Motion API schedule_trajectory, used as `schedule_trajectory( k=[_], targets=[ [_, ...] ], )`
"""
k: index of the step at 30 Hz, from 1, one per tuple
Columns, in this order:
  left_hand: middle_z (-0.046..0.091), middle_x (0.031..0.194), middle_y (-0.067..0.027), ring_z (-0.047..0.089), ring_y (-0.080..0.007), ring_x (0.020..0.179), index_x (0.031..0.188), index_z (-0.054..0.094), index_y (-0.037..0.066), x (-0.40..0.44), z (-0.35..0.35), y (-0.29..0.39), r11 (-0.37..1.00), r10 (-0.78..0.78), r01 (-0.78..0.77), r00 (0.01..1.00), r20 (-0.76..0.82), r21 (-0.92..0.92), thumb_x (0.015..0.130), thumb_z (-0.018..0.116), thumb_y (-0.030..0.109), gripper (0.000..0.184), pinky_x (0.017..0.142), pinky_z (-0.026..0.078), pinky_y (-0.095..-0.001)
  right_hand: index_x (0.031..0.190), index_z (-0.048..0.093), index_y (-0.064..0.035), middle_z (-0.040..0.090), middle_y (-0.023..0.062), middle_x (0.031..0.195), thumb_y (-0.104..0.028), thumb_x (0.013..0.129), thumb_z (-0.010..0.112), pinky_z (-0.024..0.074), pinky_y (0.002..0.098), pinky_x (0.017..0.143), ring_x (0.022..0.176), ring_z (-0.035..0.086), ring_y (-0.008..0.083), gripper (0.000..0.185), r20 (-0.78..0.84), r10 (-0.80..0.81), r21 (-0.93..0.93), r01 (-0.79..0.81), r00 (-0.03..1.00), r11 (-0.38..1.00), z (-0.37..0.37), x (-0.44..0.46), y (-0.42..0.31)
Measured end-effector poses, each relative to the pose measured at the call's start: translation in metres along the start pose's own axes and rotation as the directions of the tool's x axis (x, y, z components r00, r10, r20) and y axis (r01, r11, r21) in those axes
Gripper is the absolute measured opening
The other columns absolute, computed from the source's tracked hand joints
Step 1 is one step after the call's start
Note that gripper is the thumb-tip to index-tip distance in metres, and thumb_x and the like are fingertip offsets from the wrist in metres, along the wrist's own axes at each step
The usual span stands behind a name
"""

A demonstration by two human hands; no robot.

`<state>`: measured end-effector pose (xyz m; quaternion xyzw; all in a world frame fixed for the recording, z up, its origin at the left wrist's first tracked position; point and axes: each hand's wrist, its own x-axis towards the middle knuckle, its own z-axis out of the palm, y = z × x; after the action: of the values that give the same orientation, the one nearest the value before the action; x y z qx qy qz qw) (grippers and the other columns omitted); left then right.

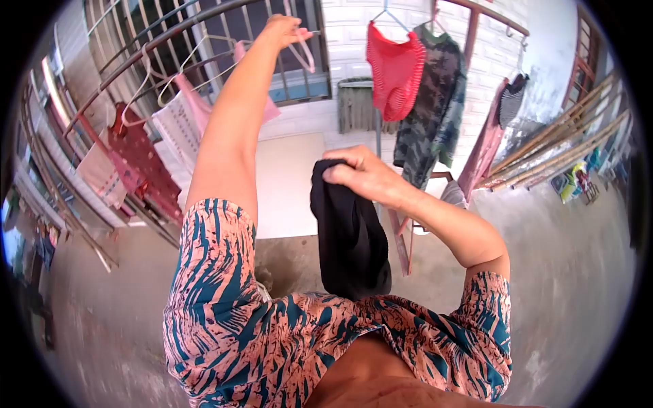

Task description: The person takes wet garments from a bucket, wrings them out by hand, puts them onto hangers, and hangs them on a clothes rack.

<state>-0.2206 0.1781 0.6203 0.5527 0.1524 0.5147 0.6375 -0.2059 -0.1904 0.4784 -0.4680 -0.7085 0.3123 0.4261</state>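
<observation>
My left hand is raised at the top, closed on a pink hanger near the metal rail. In front of my chest, my right hand grips the upper edge of a black cloth, which hangs down in folds. Just right of my raised hand, a red garment hangs from a blue hanger. Beside it hangs a camouflage garment.
A curved metal rail crosses the upper left, with white hangers and pink cloths on it. Dark red clothing hangs farther left. Bamboo poles lean at the right. A white panel stands behind the black cloth.
</observation>
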Motion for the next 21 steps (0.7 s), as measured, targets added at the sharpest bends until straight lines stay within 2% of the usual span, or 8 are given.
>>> schedule_trajectory(
  k=[2, 7, 8, 11, 13, 15, 19, 21],
  targets=[
    [0.051, 0.078, -0.0236, 0.055, -0.0239, 0.053, 0.09, 0.042, -0.013, 0.022, 0.0, -0.001, 0.988, -0.148, 0.15, 0.986, 0.073, -0.025, 0.081, 0.047, -0.015, 0.011, 0.039, 0.043, -0.0295, 0.086, 0.06, 0.0036, 0.058, 0.0065, 0.07, -0.014, 0.083, 0.054, 0.0452, 0.0288, 0.071, 0.072, 0.052, 0.0089, 0.019, 0.016, 0.028, -0.087, -0.027, 0.999, 0.996, -0.004, -0.008, 0.002],
    [0.056, 0.084, -0.0192, 0.043, -0.0112, 0.052, 0.113, 0.044, -0.014, 0.009, -0.001, 0.017, 0.994, 0.086, -0.082, 0.995, 0.044, -0.078, 0.084, 0.049, -0.013, 0.029, 0.036, 0.028, -0.0201, 0.082, 0.061, 0.0041, 0.061, 0.0188, 0.07, -0.019, 0.077, 0.059, 0.0475, 0.0364, 0.067, 0.064, 0.058, 0.0259, 0.024, 0.088, 0.039, -0.35, -0.006, 0.995, 0.937, -0.014, -0.011, 0.006],
    [0.056, 0.09, -0.0193, 0.044, -0.0107, 0.055, 0.122, 0.04, -0.012, -0.011, -0.005, 0.023, 0.989, 0.128, -0.118, 0.986, 0.105, -0.089, 0.085, 0.049, -0.011, 0.038, 0.038, 0.029, -0.0194, 0.081, 0.063, 0.0039, 0.062, 0.0226, 0.072, -0.02, 0.076, 0.06, 0.0488, 0.0404, 0.068, 0.068, 0.062, 0.035, 0.024, 0.112, 0.01, -0.416, 0.038, 0.994, 0.909, -0.017, -0.011, 0.007],
    [0.056, 0.094, -0.0166, 0.045, -0.0098, 0.058, 0.136, 0.033, -0.006, -0.041, -0.043, 0.008, 0.961, 0.276, -0.268, 0.945, 0.174, -0.066, 0.088, 0.055, -0.002, 0.053, 0.04, 0.032, -0.0185, 0.088, 0.065, 0.0024, 0.063, 0.0243, 0.078, -0.021, 0.075, 0.063, 0.0499, 0.0425, 0.071, 0.078, 0.063, 0.0399, 0.027, 0.229, 0.058, -0.594, 0.092, 0.972, 0.799, -0.026, -0.007, 0.011],
    [0.058, 0.082, -0.0114, 0.046, -0.0098, 0.056, 0.129, 0.039, -0.002, -0.124, -0.047, -0.01, 0.933, 0.358, -0.359, 0.926, 0.115, -0.019, 0.09, 0.057, 0.003, 0.043, 0.04, 0.033, -0.0187, 0.101, 0.066, -0.0008, 0.065, 0.0244, 0.087, -0.027, 0.075, 0.068, 0.05, 0.042, 0.078, 0.086, 0.062, 0.0404, 0.036, 0.322, -0.04, -0.602, 0.237, 0.946, 0.762, -0.03, -0.003, 0.019],
    [0.056, 0.078, -0.0068, 0.042, -0.0075, 0.053, 0.13, 0.042, 0.0, -0.182, -0.056, -0.026, 0.973, 0.229, -0.229, 0.969, 0.087, -0.015, 0.091, 0.058, 0.009, 0.043, 0.04, 0.03, -0.0181, 0.108, 0.065, -0.0017, 0.065, 0.0246, 0.09, -0.029, 0.077, 0.071, 0.0493, 0.0388, 0.078, 0.086, 0.063, 0.0382, 0.042, 0.426, 0.007, -0.575, 0.265, 0.905, 0.774, -0.033, 0.008, 0.009],
    [0.049, 0.068, 0.0009, 0.034, -0.0027, 0.05, 0.122, 0.055, 0.002, -0.23, -0.08, -0.068, 0.984, -0.098, 0.068, 0.979, 0.181, 0.165, 0.093, 0.058, 0.021, 0.035, 0.041, 0.025, -0.0177, 0.092, 0.064, 0.0044, 0.067, 0.0143, 0.08, -0.036, 0.083, 0.069, 0.048, 0.0318, 0.072, 0.075, 0.062, 0.0175, 0.041, 0.465, 0.061, -0.552, 0.235, 0.883, 0.8, -0.054, 0.016, 0.009],
    [0.043, 0.064, 0.0043, 0.031, -0.0011, 0.048, 0.111, 0.062, 0.001, -0.249, -0.079, -0.074, 0.993, 0.023, -0.037, 0.992, 0.124, 0.112, 0.094, 0.057, 0.023, 0.029, 0.043, 0.023, -0.0177, 0.089, 0.061, 0.0065, 0.063, 0.0144, 0.079, -0.028, 0.086, 0.066, 0.0467, 0.0334, 0.071, 0.076, 0.06, 0.0215, 0.035, 0.441, 0.031, -0.595, 0.266, 0.897, 0.758, -0.063, 0.016, 0.013]
  ],
)
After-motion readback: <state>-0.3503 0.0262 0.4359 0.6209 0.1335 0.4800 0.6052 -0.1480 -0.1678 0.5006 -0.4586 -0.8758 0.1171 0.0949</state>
